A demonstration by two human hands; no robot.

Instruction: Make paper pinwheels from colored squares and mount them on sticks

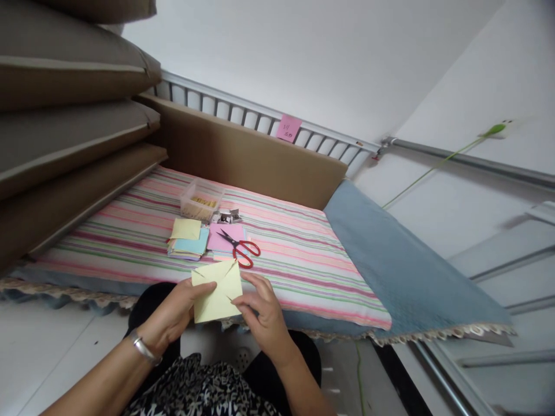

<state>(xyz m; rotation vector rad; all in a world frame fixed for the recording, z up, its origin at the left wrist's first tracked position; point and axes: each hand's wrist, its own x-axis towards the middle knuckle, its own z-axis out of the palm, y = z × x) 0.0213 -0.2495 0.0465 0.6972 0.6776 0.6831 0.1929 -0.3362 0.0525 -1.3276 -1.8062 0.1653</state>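
A square of pale yellow paper (217, 292) with cuts running in from its corners is held up in front of me. My left hand (180, 306) grips its left side, thumb on top and fingers hidden behind. At the right edge, my right hand (262, 315) pinches the paper by the lower-right cut. Just beyond lie red-handled scissors (240, 245), blades apart, on a stack of pink and other coloured paper (221, 234). Left of them is another pile of coloured paper (195, 245) topped by a yellow sheet (185, 229).
A clear plastic box (202, 199) with small yellowish pieces sits behind the piles, beside shiny metal items (226, 216). Striped cloth (299, 263) covers the bed. Stacked cushion-like slabs (78, 124) rise at left; a brown board (243, 153) stands along the back rail.
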